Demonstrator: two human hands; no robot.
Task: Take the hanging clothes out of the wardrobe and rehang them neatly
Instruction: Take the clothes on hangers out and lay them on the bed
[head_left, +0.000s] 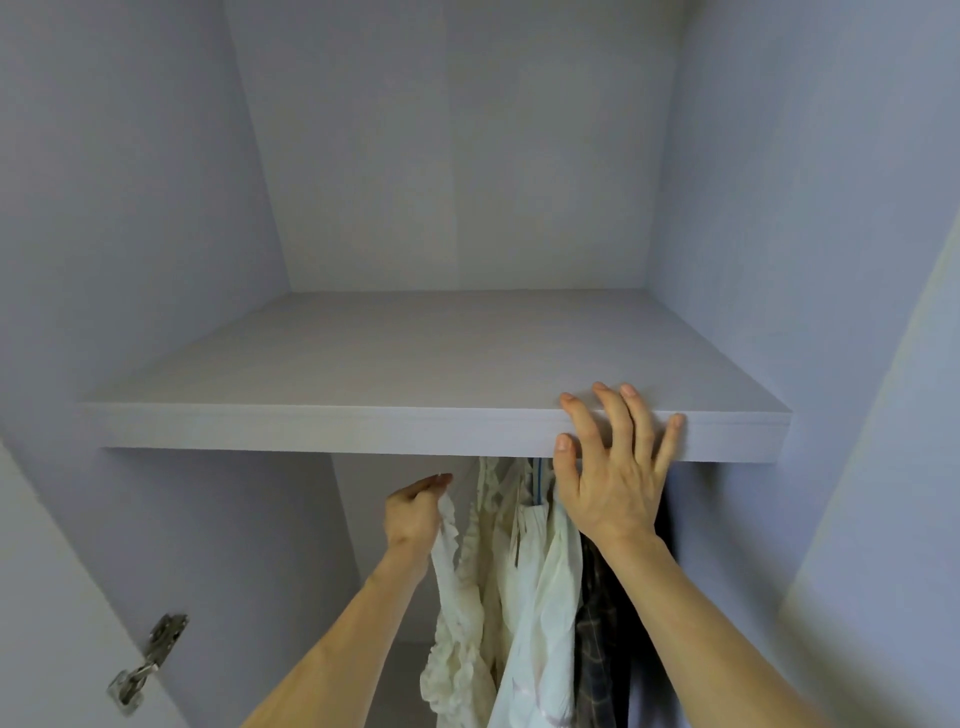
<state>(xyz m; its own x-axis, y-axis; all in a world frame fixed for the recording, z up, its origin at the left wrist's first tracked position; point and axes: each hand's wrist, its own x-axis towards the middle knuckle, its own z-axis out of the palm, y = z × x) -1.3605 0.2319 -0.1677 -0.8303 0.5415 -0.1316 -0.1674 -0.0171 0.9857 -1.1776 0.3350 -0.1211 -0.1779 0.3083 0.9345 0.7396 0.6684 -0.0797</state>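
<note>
Several garments hang under the wardrobe shelf (311, 426): a cream ruffled top (457, 623) on the left, a pale white shirt (545, 597) in the middle and a dark plaid shirt (602, 649) on the right. My left hand (415, 512) reaches up beneath the shelf and grips the ruffled top near its hanger. My right hand (613, 467) rests with spread, straight fingers on the shelf's front edge. A blue hanger hook (540, 480) shows between the clothes. The rail itself is hidden behind the shelf.
The shelf top is bare, with pale walls around it. A metal door hinge (145, 660) sits on the left wardrobe side panel. The space below the shelf to the left of the clothes holds no garments.
</note>
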